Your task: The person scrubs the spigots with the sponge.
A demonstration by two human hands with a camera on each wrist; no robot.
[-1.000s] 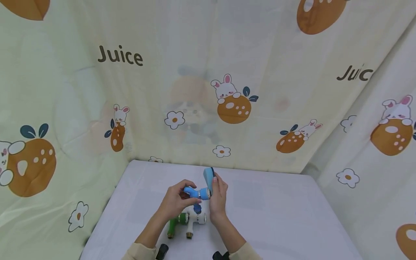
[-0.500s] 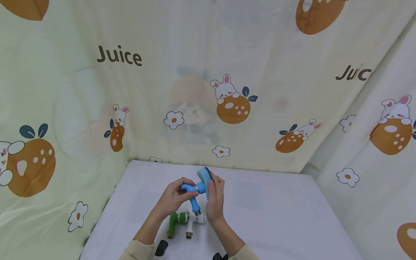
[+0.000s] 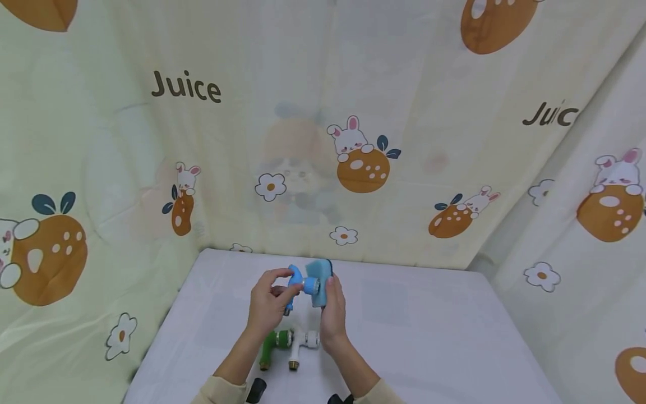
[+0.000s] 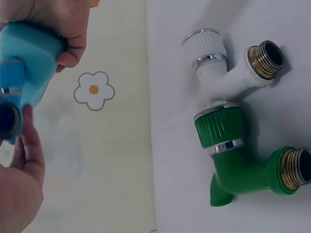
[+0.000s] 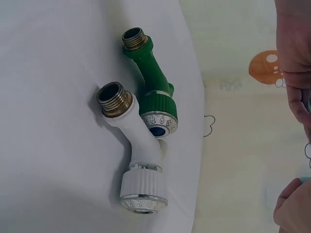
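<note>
My left hand (image 3: 269, 300) grips a blue faucet (image 3: 295, 283) by its body, between thumb and fingers. The faucet's ribbed knob points right, and its threaded end hangs down at the left. A light-blue sponge (image 3: 319, 275) with a dark backing is held in my right hand (image 3: 334, 314), its soft side against the faucet's knob end. In the left wrist view the sponge (image 4: 36, 53) stands behind the blue faucet (image 4: 10, 80). Both hands are raised over the table. Below them a green faucet (image 3: 272, 345) and a white faucet (image 3: 296, 350) lie side by side.
A white-covered table (image 3: 429, 331) spreads under the hands. Patterned curtain (image 3: 303, 224) hangs behind it and along both sides. Two black objects sit at the front edge of the head view, one near the left sleeve (image 3: 219, 390) and one near the right sleeve (image 3: 378, 393).
The blue faucet has risen slightly and turned, its threaded end swinging from lower right to lower left. The sponge has tilted so more of its soft face shows. The green and white faucets stay put.
</note>
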